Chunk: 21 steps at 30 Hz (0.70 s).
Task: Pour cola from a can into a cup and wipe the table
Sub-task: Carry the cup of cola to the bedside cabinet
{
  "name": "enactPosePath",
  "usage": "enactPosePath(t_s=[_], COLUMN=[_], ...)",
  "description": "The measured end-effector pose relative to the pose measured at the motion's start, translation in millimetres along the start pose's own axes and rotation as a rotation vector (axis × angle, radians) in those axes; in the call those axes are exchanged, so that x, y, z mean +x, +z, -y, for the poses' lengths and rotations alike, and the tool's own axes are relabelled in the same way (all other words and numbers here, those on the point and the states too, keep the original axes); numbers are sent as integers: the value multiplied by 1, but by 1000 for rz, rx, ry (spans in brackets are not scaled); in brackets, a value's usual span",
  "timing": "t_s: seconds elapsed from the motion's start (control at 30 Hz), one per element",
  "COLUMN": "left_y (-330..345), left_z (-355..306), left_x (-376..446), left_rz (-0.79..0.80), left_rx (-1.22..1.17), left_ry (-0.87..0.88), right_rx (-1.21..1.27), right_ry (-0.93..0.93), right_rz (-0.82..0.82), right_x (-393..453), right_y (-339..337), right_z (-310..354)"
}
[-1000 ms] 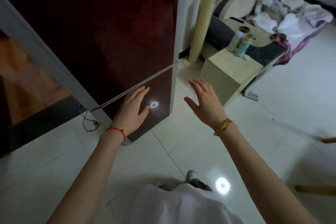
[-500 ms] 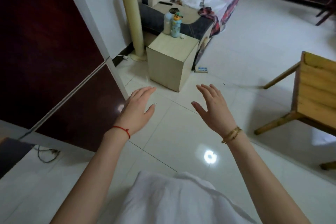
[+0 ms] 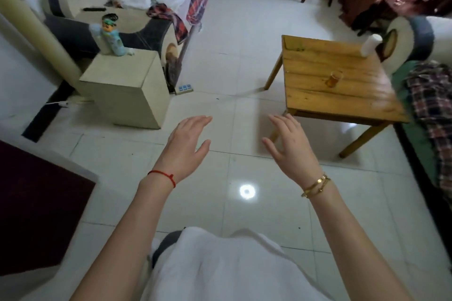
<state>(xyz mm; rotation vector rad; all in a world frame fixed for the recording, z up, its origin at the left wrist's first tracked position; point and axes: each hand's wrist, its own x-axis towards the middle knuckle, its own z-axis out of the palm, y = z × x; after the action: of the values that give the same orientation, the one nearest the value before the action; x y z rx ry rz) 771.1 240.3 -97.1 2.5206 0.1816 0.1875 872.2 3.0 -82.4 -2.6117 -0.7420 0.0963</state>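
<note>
My white shirt (image 3: pixel 220 269) fills the bottom of the view, and both my forearms reach out over the pale tiled floor (image 3: pixel 244 215). My left hand (image 3: pixel 186 146), with a red string (image 3: pixel 162 175) at the wrist, hangs palm down with fingers straight and together, holding nothing. My right hand (image 3: pixel 291 144), gold bracelets (image 3: pixel 315 186) on its wrist, is just as loose, fingers slightly spread, also holding nothing. Beyond my right hand stands the wooden surface (image 3: pixel 318 95), its near corner just past my fingertips. A small glass cup (image 3: pixel 334 78) with amber liquid stands upright near the middle of it, and a white roll (image 3: pixel 369 45) sits at its far right corner. To the left, a beige cabinet (image 3: pixel 127 90) carries a bottle (image 3: pixel 113 40).
</note>
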Motion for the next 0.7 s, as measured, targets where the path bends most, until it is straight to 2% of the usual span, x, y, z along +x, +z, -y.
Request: enactPosePath(t_s=[0.37,0.7], left_y=[92,177], left_z=[-95,-179], left_x=[100,245], left_rz=[181,290], left_rx=[31,19], left_ry=[172,297], right_rx=[67,101], right_ry=[269,443], right_rz=[-103,-150], right_x=[-14,41], right_y=[-35,-72], right_z=[-145,-279])
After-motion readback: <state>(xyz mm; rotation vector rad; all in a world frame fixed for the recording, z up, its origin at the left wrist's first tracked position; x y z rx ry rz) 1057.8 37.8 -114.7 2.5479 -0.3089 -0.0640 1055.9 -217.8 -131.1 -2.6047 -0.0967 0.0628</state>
